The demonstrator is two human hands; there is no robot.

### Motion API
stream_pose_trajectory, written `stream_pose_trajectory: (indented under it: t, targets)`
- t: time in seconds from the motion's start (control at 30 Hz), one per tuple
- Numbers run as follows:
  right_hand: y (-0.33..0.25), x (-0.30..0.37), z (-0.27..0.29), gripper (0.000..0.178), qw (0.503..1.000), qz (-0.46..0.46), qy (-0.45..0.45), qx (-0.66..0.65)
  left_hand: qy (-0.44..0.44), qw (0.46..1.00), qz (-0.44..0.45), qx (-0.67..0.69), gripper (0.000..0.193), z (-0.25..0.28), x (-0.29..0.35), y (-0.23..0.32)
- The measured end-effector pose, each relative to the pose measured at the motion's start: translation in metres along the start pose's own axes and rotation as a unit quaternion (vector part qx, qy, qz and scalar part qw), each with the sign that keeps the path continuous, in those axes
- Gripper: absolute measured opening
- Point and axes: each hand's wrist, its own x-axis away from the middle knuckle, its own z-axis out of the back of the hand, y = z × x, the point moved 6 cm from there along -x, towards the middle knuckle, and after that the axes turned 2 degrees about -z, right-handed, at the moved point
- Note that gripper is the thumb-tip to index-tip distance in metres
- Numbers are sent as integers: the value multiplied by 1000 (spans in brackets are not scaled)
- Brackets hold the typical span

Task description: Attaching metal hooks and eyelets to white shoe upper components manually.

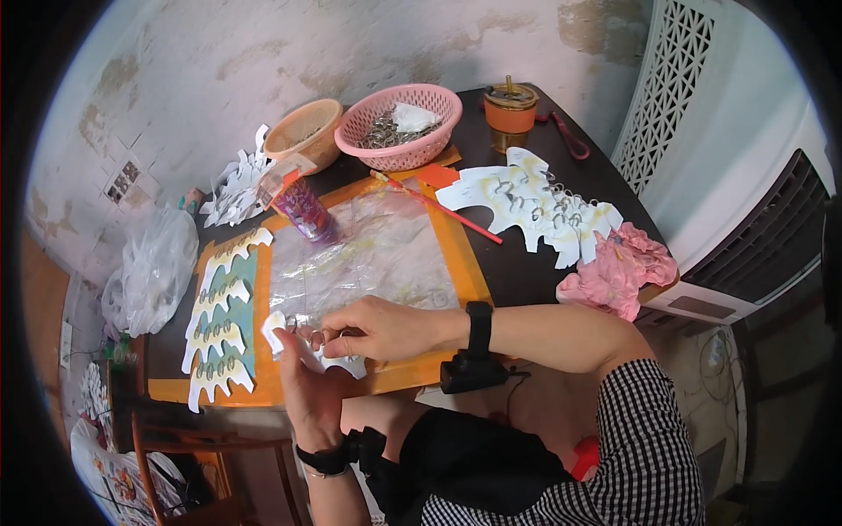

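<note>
Together, low in the middle of the frame, we see the left hand point(303, 373) and the right hand point(377, 329) meeting over a white scalloped card cutout point(338, 359). The left hand comes up from the lower edge with fingers curled under the cutout's left end, propping it off the board, probably to steady it. The right hand reaches across from the right, its fingertips pinched closed at the cutout's top edge; what they pinch is too small to make out, perhaps a metal ring.

Beneath them lies an orange-bordered work board point(465, 263) with a clear plastic sheet. Left of centre, finished cutouts point(219, 316) are laid in a column, apart from the hands. At upper centre a pink basket point(403, 131) holds metal rings, and a pink cloth point(618, 267) sits at right.
</note>
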Motion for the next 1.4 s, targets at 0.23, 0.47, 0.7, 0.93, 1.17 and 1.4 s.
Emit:
stream_pose_trajectory:
  t: [0.23,0.47,0.7,0.93,1.17,1.4]
  targets:
    - [18,-5,1,28,997,-2,-55,-53,40,993,110,32,32,12,10,-9]
    - [10,0,-5,26,969,-110,-92,-203,-20,997,79,-5,42,26,3,-3]
    - [20,-5,-4,22,972,-91,-100,-191,-30,990,117,71,38,37,-2,-12]
    - [26,-5,9,24,983,-117,-81,-115,-38,997,25,-60,35,30,1,-2]
    - [5,1,66,30,995,-96,27,-11,-56,968,-97,-225,53,17,-2,-16]
    - [-47,71,175,33,957,-170,225,75,-93,962,-93,-237,49,22,0,-18]
